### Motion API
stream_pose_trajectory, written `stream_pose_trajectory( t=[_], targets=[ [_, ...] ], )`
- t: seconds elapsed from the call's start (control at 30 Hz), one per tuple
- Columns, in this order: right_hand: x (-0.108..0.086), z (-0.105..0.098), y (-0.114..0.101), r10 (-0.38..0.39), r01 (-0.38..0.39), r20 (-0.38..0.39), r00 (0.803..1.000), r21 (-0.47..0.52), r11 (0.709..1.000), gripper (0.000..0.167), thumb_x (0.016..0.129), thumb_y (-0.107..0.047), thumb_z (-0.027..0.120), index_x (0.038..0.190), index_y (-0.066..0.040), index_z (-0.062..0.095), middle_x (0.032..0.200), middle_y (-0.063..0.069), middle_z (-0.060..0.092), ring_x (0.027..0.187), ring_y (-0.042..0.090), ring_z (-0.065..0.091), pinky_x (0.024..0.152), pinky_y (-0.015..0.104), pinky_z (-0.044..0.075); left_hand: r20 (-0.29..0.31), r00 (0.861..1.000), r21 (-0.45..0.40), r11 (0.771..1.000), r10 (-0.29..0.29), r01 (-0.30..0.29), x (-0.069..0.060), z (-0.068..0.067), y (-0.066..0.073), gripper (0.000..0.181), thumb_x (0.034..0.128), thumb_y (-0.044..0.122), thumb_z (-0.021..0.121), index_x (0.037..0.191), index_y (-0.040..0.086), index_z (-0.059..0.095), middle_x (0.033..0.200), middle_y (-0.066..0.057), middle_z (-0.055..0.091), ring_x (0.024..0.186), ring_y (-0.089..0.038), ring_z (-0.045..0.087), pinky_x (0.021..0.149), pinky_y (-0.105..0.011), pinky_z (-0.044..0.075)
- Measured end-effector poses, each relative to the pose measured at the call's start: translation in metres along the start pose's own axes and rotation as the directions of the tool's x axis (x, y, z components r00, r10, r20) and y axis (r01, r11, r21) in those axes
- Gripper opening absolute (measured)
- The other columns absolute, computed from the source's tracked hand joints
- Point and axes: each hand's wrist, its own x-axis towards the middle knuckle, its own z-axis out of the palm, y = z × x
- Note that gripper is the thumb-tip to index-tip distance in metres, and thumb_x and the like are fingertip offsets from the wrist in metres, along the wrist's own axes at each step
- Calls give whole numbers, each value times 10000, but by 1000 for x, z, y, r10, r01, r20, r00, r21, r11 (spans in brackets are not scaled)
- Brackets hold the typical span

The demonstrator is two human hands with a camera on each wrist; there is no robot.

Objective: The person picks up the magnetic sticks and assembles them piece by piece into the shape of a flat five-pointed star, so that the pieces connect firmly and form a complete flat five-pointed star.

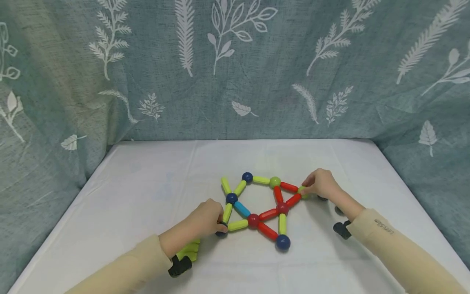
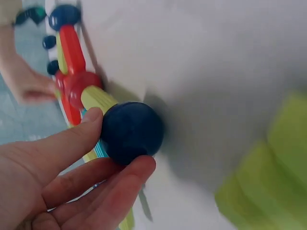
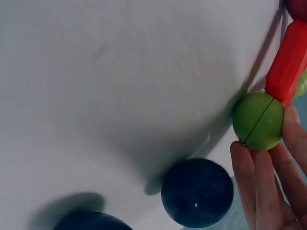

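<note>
A flat frame of rods and balls lies on the white table, with red balls (image 1: 253, 221) at its middle and red, yellow-green and blue rods between. My left hand (image 1: 205, 218) pinches a dark blue ball (image 2: 132, 133) at its near left corner, thumb on one side and fingers on the other. A yellow-green rod (image 1: 238, 225) runs from that ball to a red ball. At the right corner, my right hand (image 1: 323, 183) holds a green ball (image 3: 259, 120) between thumb and fingertips; a red rod (image 3: 288, 62) meets it. One yellow-green rod (image 1: 225, 185) sticks out free at the far left.
Loose yellow-green rods (image 1: 191, 250) lie beneath the left forearm, partly hidden. Beside the right hand sit loose dark blue balls (image 3: 197, 192), partly covered by the arm in the head view. A leaf-patterned teal curtain (image 1: 235, 102) hangs behind the table (image 1: 147, 175).
</note>
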Motion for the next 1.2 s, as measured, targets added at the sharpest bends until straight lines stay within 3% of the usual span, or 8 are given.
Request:
stream_pose_trajectory(
  t=[0.2,0.37,0.47,0.57,0.67,0.73,1.0,1.2],
  targets=[
    [14,-6,5,16,-17,37,999,29,999,288,744,-160,756,964,17,699,927,161,675,863,279,600,745,373,503,6,997,-25,997,74,-74,-6,10,14,337,710,166,788,532,95,512,505,41,447,488,-77,384,451,-199,331],
    [20,-9,14,104,-119,124,987,114,986,395,765,-246,744,1065,0,671,1102,197,618,928,272,586,750,341,500,11,999,-21,998,52,-52,-10,11,15,236,724,161,774,610,64,591,569,26,514,536,-97,451,495,-227,389],
    [20,-9,16,117,-136,140,983,136,981,429,762,-275,744,1086,-5,663,1118,198,609,948,280,576,753,339,500,19,1000,11,1000,13,-13,-15,5,7,144,744,143,753,751,30,664,723,-35,618,674,-170,565,605,-306,472],
    [20,-9,17,107,-127,135,985,148,981,426,761,-268,746,1081,1,662,1091,193,622,886,247,594,727,323,506,46,997,74,996,-56,52,-25,-4,-7,176,769,142,728,886,21,676,875,-96,633,833,-253,597,708,-405,494],
    [20,-9,16,117,-139,135,984,163,977,413,766,-251,742,1083,1,661,1093,190,621,797,177,604,690,290,506,88,989,106,988,-118,108,-36,-11,-24,191,790,145,706,937,30,666,924,-111,610,880,-293,585,720,-450,489],
    [20,-9,17,114,-136,138,984,165,977,410,770,-245,740,1084,7,658,1099,195,617,766,155,606,677,282,507,119,983,83,988,-139,129,-42,-11,-34,162,797,125,695,930,37,664,902,-90,598,862,-280,579,711,-448,486],
    [18,-8,20,92,-117,138,986,191,974,407,777,-232,735,1084,22,653,1089,202,617,773,160,615,674,286,511,125,986,-131,983,-113,130,-49,-5,-57,56,789,-13,659,826,27,666,818,-21,603,761,-189,555,686,-369,481],
    [18,-8,20,94,-121,138,986,206,971,406,780,-234,732,1088,18,653,1086,197,619,775,163,617,678,288,512,114,991,-153,984,-76,93,-53,-6,-65,70,772,-13,679,814,39,658,761,12,574,715,-149,522,646,-319,463]
  ],
)
